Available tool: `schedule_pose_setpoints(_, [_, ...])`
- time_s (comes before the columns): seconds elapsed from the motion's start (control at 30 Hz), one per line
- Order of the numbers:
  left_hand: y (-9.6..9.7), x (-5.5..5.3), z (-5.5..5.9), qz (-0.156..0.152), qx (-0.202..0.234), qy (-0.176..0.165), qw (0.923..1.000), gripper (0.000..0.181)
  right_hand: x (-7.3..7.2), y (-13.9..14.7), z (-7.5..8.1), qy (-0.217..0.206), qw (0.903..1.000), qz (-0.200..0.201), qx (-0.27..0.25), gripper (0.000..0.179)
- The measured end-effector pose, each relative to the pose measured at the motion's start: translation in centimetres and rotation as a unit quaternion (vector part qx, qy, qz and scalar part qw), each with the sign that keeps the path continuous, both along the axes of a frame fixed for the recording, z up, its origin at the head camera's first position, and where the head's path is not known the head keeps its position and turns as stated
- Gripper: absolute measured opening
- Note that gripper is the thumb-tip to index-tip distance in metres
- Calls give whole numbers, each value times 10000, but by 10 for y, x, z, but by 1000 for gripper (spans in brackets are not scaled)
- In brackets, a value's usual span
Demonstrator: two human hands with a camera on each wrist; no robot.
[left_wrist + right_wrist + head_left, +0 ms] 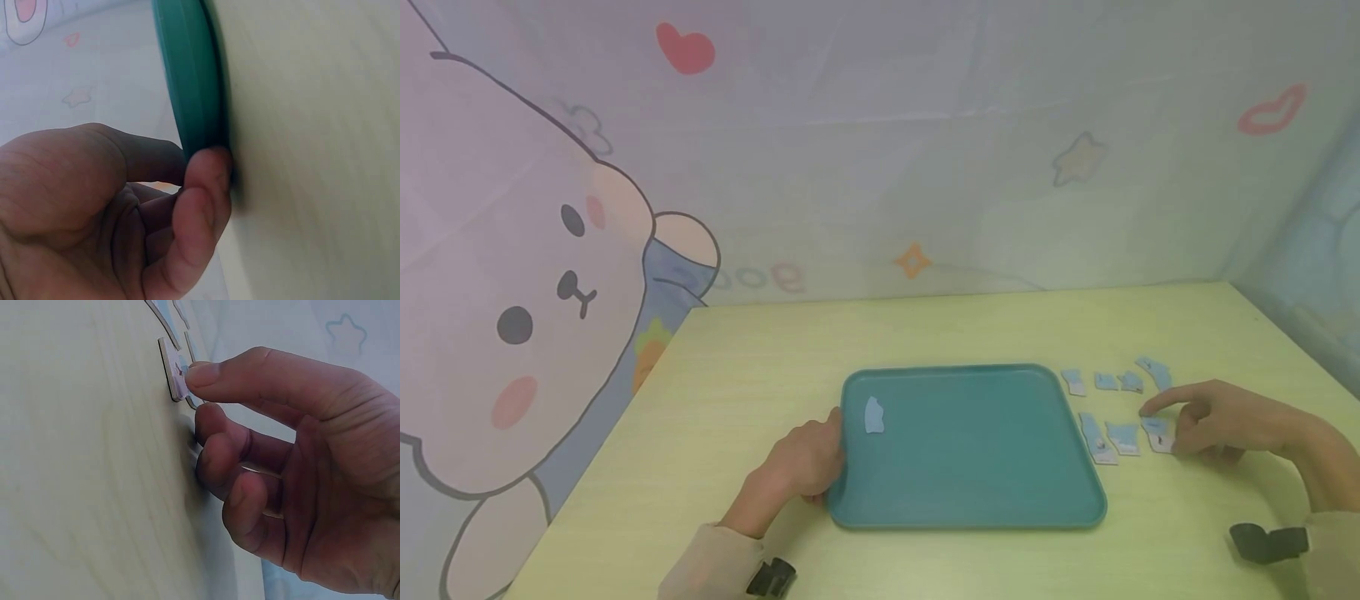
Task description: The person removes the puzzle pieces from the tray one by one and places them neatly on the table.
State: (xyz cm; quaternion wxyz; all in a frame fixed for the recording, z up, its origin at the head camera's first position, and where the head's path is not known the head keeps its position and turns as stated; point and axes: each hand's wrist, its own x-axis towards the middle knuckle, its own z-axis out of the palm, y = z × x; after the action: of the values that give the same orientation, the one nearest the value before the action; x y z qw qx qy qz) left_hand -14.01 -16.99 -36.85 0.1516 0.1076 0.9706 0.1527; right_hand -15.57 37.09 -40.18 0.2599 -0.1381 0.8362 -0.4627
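A green tray [970, 521] lies on the table, with one pale blue puzzle piece [874, 415] in its upper left part. My left hand [811, 458] grips the tray's left rim; the left wrist view shows its thumb and curled fingers at the tray's edge [194, 75]. At the right, my right hand [1232, 421] holds a blue-and-white puzzle piece [1159, 437] between thumb and index finger, low at the tabletop. In the right wrist view the thumb lies against this piece [169, 372], the index fingertip is hidden and the other fingers are curled.
Several more puzzle pieces [1123, 437] lie between the tray and my right hand, and others [1107, 381] farther back. The pale yellow table [760, 358] meets a printed cloth [880, 167] at its back edge.
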Motion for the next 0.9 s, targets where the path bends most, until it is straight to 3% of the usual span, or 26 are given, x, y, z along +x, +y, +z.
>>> schedule_pose_setpoints(0.27, [0, 0, -1, 57, 22, -30, 10000, 57, 0, -1, 1, 47, 9999, -61, 153, 65])
schedule_pose_setpoints(0.47, [1, 0, -1, 36, 39, -32, 10000, 56, 0, -2, 5, 420, 9978, -169, 485, 62])
schedule_pose_setpoints(0.9, [1, 0, -1, 39, 25, -31, 10000, 57, 1, -16, 21, 1324, 9906, -22, 344, 47])
